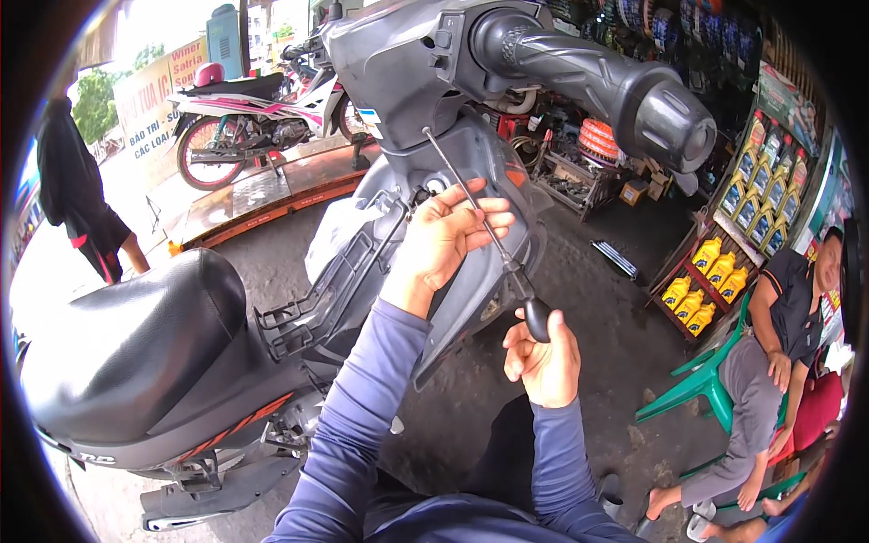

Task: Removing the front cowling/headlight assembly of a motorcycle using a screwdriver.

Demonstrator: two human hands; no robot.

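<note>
A long thin screwdriver (pixel 444 163) with a black bulb-shaped handle slants across the middle. Its tip meets the grey panel under the handlebar of a dark grey scooter (pixel 398 54). Partway along the shaft, my left hand (pixel 444 231) closes its thumb and fingers round the metal. The black handle end sits between the thumb and curled fingers of my right hand (pixel 548 362). Near my left hand is the scooter's ignition area, partly hidden by that hand. The handlebar grip (pixel 579 68) juts out above, toward the right.
The black scooter seat (pixel 136 317) lies at my left, with a black metal rack (pixel 335 262) ahead of it. A pink and white motorbike (pixel 262 118) stands on a raised platform behind. At right, a person sits on a green chair (pixel 697 389) beside shelves of oil bottles (pixel 715 281).
</note>
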